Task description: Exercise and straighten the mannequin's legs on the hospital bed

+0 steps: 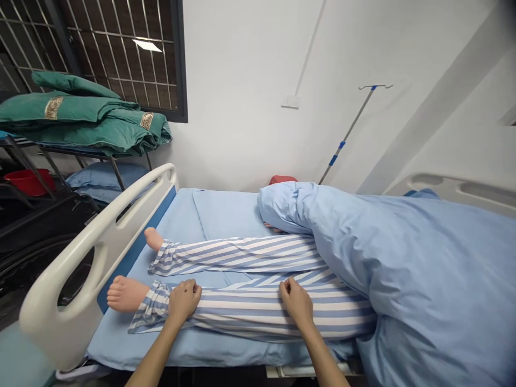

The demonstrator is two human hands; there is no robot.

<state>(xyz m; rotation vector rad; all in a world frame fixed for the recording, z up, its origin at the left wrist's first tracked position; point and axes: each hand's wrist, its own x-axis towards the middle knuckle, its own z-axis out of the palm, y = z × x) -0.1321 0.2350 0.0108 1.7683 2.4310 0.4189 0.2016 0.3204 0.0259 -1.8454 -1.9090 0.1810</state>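
White wall (242, 107) rises behind a blue sheet (226, 209) bearing two legs in striped trousers (245, 306). The nearer leg lies directly under the person's hands, its long axis running left to right from bare foot (127, 294) to bunched quilt (427, 263). The left hand (185, 300) is closer to the foot, the right hand (297, 302) to the quilt. Both hands' fingers curl inward; whether they pinch cloth cannot be told.
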